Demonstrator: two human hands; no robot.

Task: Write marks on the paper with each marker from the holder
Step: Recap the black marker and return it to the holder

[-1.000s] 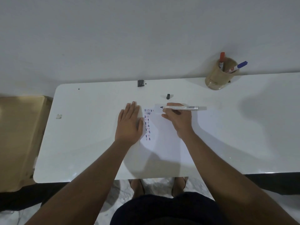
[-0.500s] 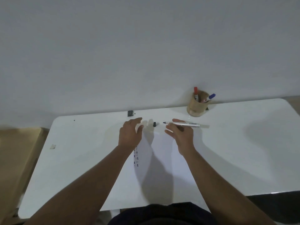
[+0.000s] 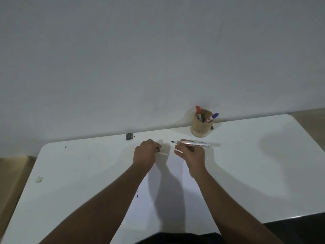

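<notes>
The right hand (image 3: 191,153) is seen just in front of the wooden holder (image 3: 200,126), with thumb and forefinger pinched on an uncapped white marker (image 3: 192,143) while the other fingers are spread loosely below it. The marker is held level, its dark tip pointing away from the holder and its rear end nearest the holder's base. On the barrel the word "Permanent" can be read; the smaller print beside it is too fine to be made out.

The left hand (image 3: 146,153) is curled shut farther from the holder, beyond the marker tip. A small dark piece is pinched at its fingertips, probably the marker's cap (image 3: 158,150), though the view there is too poor to be sure.

In the holder, which stands at the table's far edge against the wall, a red-capped marker (image 3: 198,111) and a blue-capped marker (image 3: 213,116) are left leaning. The paper (image 3: 168,199) lies on the table (image 3: 263,164) nearer the person than the holder, under both forearms, with a few dark marks (image 3: 137,196) showing at its left margin. A small black object (image 3: 129,136) sits along the same far edge as the holder, past the left hand. Bare tabletop is left to the right of the holder.
</notes>
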